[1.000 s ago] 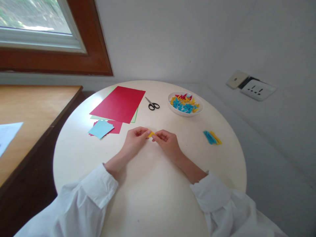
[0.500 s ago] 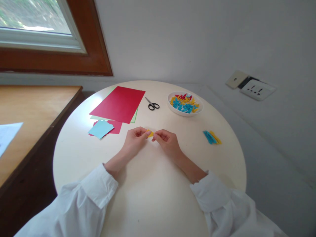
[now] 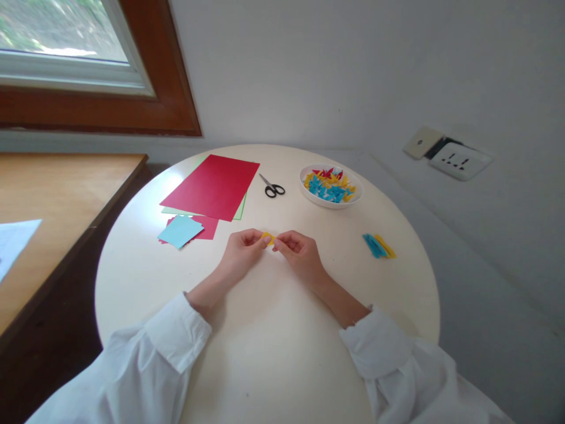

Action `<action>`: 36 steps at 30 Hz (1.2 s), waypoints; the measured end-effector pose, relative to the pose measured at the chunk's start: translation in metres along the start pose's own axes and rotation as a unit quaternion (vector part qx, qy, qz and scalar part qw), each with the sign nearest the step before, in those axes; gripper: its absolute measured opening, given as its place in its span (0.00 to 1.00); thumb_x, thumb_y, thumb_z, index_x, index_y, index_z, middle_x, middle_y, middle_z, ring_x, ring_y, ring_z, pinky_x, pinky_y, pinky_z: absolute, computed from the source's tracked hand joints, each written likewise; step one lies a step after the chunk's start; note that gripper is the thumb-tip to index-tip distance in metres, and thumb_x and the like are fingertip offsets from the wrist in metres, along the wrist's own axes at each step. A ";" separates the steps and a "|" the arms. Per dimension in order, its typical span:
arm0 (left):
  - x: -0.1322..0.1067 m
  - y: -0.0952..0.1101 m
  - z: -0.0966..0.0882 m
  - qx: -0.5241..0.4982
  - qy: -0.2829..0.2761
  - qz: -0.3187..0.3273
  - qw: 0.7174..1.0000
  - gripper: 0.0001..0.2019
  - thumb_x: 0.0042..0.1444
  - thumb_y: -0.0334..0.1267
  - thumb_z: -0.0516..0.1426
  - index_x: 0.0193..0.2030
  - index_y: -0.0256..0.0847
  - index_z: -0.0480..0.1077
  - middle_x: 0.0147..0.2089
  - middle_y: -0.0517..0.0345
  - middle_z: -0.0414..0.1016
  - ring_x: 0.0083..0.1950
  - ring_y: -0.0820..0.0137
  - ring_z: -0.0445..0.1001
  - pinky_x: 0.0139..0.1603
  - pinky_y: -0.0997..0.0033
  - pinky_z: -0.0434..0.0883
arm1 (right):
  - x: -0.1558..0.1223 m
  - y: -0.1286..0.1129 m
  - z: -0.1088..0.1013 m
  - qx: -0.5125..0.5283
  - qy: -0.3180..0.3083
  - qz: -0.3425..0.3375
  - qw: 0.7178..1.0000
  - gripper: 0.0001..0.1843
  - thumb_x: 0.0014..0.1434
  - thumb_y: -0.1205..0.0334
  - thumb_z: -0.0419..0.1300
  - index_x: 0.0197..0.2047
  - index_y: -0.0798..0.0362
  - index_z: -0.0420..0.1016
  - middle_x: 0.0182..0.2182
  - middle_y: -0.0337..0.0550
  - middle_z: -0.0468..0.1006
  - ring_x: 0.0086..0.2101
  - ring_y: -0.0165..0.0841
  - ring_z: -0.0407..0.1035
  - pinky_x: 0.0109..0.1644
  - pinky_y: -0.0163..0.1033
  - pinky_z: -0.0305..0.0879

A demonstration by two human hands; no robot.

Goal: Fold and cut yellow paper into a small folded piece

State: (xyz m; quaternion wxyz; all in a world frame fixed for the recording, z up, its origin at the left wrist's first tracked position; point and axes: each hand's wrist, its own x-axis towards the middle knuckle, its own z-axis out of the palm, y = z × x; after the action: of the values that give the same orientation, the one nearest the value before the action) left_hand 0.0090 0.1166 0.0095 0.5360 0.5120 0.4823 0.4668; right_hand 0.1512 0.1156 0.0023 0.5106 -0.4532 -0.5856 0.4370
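Small-part handling, two-handed. The yellow paper piece is between the fingertips of both hands, above the near middle of the counter. For good control, the left grip should serve as the steady side and the right grip as the working side. Align the edges before applying pressure; press with the thumb pads, evenly and lightly, as so small a piece could slip or tear. Steady wrists should aid accuracy.

Grip condition: the left thumb and forefinger are pinched on the piece's left part. The right thumb and forefinger are likewise closed, on its right end. The opening on each side appears no wider than the paper; the remaining fingers are curled inward. The piece's fold detail is too small to tell.
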 end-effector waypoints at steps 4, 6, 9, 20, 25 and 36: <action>-0.001 0.001 0.001 0.003 0.013 -0.007 1.000 0.15 0.41 0.46 0.62 0.23 0.34 0.70 0.21 0.61 0.67 0.21 0.79 0.58 0.22 0.77 0.54 | -0.001 0.001 0.000 -0.011 0.000 -0.009 1.000 0.08 0.47 0.58 0.60 0.25 0.53 0.69 0.21 0.38 0.74 0.24 0.30 0.70 0.31 0.36 0.66; -0.001 0.002 0.001 0.008 0.017 -0.013 1.000 0.15 0.40 0.47 0.62 0.23 0.33 0.70 0.21 0.61 0.68 0.22 0.79 0.59 0.23 0.77 0.55 | -0.001 0.001 0.000 -0.011 0.004 -0.014 1.000 0.08 0.48 0.58 0.60 0.24 0.53 0.69 0.21 0.38 0.74 0.24 0.30 0.70 0.31 0.36 0.66; -0.001 0.001 0.000 0.018 0.009 -0.020 1.000 0.17 0.42 0.48 0.61 0.26 0.33 0.72 0.24 0.58 0.70 0.24 0.77 0.62 0.25 0.76 0.57 | -0.001 0.001 -0.001 -0.010 0.017 -0.025 0.999 0.08 0.48 0.58 0.59 0.24 0.53 0.69 0.21 0.38 0.73 0.24 0.29 0.69 0.31 0.35 0.65; -0.001 0.002 0.000 0.048 -0.006 0.022 0.999 0.17 0.42 0.49 0.61 0.21 0.34 0.69 0.18 0.64 0.64 0.21 0.79 0.57 0.22 0.77 0.54 | 0.001 0.004 -0.001 -0.036 0.018 -0.022 0.999 0.08 0.49 0.57 0.60 0.27 0.53 0.71 0.27 0.41 0.75 0.30 0.31 0.69 0.34 0.36 0.65; 0.000 0.001 0.000 0.061 0.020 0.010 0.998 0.17 0.43 0.49 0.60 0.24 0.33 0.73 0.23 0.59 0.71 0.25 0.76 0.64 0.26 0.76 0.60 | 0.001 0.004 -0.002 -0.039 0.030 -0.029 0.998 0.08 0.50 0.57 0.59 0.27 0.53 0.71 0.26 0.40 0.74 0.29 0.31 0.69 0.35 0.36 0.65; 0.000 0.000 0.002 0.087 0.023 0.046 0.995 0.14 0.43 0.45 0.60 0.21 0.34 0.71 0.20 0.61 0.68 0.23 0.76 0.61 0.24 0.76 0.57 | 0.002 0.002 -0.001 -0.037 0.045 -0.018 0.998 0.08 0.49 0.57 0.59 0.28 0.53 0.73 0.28 0.41 0.76 0.31 0.32 0.70 0.34 0.36 0.65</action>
State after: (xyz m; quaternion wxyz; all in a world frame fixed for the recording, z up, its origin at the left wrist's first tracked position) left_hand 0.0111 0.1168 0.0095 0.4565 0.5671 0.5093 0.4590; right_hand 0.1523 0.1178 0.0004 0.5271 -0.4802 -0.5858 0.3853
